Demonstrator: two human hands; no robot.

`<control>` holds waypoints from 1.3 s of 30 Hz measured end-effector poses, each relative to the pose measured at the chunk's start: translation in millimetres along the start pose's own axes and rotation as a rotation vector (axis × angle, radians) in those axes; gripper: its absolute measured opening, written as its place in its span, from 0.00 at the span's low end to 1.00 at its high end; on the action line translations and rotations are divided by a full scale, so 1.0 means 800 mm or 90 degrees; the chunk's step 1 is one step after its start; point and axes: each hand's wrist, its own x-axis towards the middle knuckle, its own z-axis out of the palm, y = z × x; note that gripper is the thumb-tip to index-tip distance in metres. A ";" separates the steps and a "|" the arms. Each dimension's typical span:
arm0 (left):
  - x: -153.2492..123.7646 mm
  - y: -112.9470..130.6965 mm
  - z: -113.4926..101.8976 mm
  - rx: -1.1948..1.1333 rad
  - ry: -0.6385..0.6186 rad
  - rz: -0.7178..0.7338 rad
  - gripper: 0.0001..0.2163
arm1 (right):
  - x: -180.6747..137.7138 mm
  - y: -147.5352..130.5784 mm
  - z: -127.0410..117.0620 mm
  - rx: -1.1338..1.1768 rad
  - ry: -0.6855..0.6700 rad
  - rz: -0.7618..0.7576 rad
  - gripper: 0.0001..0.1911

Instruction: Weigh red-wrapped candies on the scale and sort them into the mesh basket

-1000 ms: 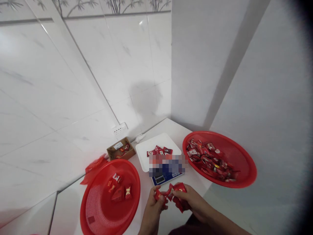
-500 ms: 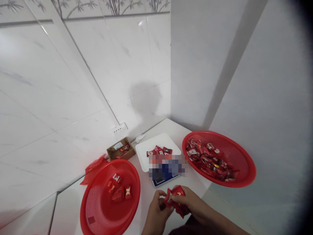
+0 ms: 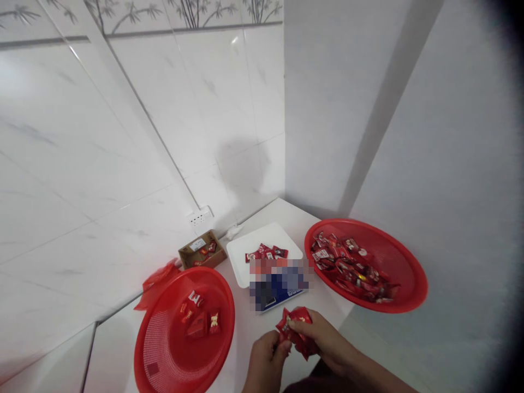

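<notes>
Red-wrapped candies [image 3: 302,315] with gold print are bunched between my hands, low in the middle of the head view. My right hand [image 3: 321,334] is closed around them, its thumb pressed on top. Lower and to the left, my left hand [image 3: 264,357] is closed, thumb and fingertips pinching the bunch's lower left edge. How many pieces I hold is hidden by my fingers. Just beyond my hands stands a kitchen scale [image 3: 282,295], partly pixelated, with a white tray [image 3: 241,245] on it. Several small red packets [image 3: 268,252] lie on that tray.
A red basket [image 3: 143,316] with a few packets stands left. Another red basket [image 3: 413,278], holding many red packets, is on the right. Behind the left one are a cardboard box [image 3: 192,256] and a red plastic bag [image 3: 158,281]. Walls meet behind the white table [image 3: 241,327].
My left hand has moved slightly down and right, its fingers now closing tighter at the candies' edge. My right hand stays nearly in place with the bunch. Baskets and scale have not moved.
</notes>
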 end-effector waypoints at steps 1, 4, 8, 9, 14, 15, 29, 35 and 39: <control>-0.001 0.000 0.001 0.005 0.007 0.002 0.13 | -0.001 0.000 0.000 0.009 -0.001 -0.004 0.16; -0.002 0.001 0.002 0.014 0.022 0.011 0.12 | -0.002 -0.001 0.001 0.028 0.001 -0.010 0.16; -0.001 0.008 0.001 0.002 -0.006 -0.006 0.11 | -0.003 -0.001 0.001 0.040 -0.009 0.001 0.17; -0.001 0.009 0.000 -0.005 -0.016 -0.012 0.11 | -0.003 -0.001 0.001 0.042 -0.007 0.004 0.17; -0.002 0.007 0.000 -0.003 -0.028 -0.003 0.08 | -0.001 0.000 -0.002 0.036 0.001 0.006 0.15; -0.003 0.006 0.000 -0.004 -0.034 0.001 0.08 | -0.001 0.000 -0.003 0.039 -0.002 0.002 0.15; 0.005 -0.016 -0.005 -0.030 0.004 0.006 0.19 | 0.016 -0.011 -0.028 0.081 0.044 -0.017 0.14; 0.013 -0.038 -0.006 -0.045 0.039 -0.012 0.21 | 0.051 -0.034 -0.109 0.158 0.293 -0.102 0.14; 0.017 -0.052 -0.011 -0.009 0.052 -0.019 0.20 | 0.069 -0.048 -0.159 0.241 0.440 -0.128 0.13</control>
